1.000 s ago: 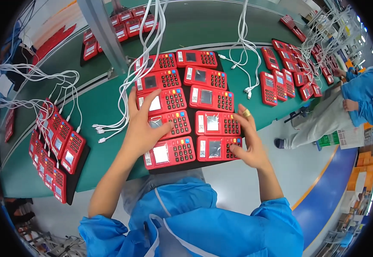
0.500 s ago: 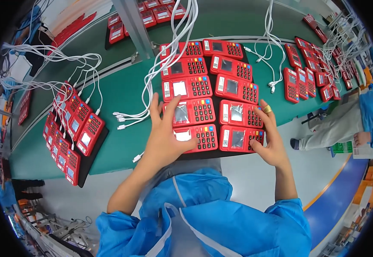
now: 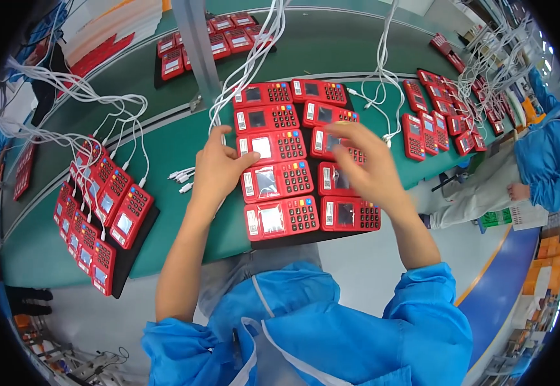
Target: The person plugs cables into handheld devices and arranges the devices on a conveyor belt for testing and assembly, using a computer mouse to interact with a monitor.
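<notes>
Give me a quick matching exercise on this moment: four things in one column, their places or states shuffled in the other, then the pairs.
Things
1. Bare left hand
2. Bare right hand
3. Far-left red rectangular keypad devices
4. Straight grey metal post

Places or states
A. Have white cables running to them
B. Over the middle group's right column, motion-blurred
C. Upright, beyond the middle group
D. At the outer side of the middle group's left column, thumb near a bright screen

Pairs: 1-D, 2-B, 3-A, 4-C
</notes>
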The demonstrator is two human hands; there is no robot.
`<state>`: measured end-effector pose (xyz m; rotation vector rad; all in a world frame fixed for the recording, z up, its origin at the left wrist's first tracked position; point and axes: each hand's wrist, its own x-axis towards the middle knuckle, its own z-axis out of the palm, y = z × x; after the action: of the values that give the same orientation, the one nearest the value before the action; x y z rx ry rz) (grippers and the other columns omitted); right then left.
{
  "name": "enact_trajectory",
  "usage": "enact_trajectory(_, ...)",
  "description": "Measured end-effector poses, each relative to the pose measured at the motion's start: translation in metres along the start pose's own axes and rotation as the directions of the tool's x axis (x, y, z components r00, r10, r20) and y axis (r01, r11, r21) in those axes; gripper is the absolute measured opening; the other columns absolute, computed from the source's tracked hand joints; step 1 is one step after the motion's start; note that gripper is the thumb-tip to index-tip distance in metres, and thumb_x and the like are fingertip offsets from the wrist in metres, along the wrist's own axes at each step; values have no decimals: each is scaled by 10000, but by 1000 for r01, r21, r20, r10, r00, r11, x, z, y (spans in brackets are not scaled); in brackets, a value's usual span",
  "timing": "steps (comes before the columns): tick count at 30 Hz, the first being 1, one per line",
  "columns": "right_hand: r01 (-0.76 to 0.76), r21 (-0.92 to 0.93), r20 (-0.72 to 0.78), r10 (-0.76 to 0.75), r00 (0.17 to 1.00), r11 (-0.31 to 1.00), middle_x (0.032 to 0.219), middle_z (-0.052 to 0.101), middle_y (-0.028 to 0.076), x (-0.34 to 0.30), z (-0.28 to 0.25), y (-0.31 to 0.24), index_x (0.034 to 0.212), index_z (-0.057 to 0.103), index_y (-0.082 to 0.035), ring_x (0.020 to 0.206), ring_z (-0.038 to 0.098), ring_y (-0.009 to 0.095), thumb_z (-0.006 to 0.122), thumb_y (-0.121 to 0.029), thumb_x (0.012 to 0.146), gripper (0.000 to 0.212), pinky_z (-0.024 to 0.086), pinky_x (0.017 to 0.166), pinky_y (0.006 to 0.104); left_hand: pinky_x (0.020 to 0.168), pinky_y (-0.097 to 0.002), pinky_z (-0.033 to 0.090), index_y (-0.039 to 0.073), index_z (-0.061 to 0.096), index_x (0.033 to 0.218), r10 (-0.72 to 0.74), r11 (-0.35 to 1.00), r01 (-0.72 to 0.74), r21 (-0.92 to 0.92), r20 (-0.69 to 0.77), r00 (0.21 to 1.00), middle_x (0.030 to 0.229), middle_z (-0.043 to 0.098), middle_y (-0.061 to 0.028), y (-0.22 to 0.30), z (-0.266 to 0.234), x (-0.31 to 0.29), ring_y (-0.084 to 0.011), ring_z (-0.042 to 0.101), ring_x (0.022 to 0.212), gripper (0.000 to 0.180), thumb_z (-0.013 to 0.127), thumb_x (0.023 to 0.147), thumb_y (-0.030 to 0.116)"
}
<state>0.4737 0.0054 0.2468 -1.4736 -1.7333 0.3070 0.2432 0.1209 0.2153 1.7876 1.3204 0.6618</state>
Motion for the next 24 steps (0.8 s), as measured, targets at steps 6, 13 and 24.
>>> enact_trajectory(6,384,-285,278,-307,910,879,1368,432,155,44,44,1,1337,471,-82,1303,374,399,752,-220,756,660,339,1069,496,532,-209,388,-23,548,1160,-67,871,150,-468,190,979,855,685,-53,-21,-10,19,-75,570,662,449,757,805,156)
enact_trajectory(13,328,-433,269,-227,936,839,1236,531,151,31,5,2,1343,484,-166,1105,542,326,782,-293,727,696,442,955,423,844,-280,492,-19,491,1286,227,772,-199,-604,-30,973,1194,598,-126,4,6,-39,-167,584,1045,490,690,851,86)
enact_trajectory(24,-661,-670,-502,450,738,337,1048,644,271,61,-109,178,1137,496,39,1010,602,466,696,-478,788,655,479,829,560,1112,-531,281,145,471,1379,481,792,-535,292,242,843,1521,96,-274,-12,33,-100,-497,139,1402,1012,937,495,305)
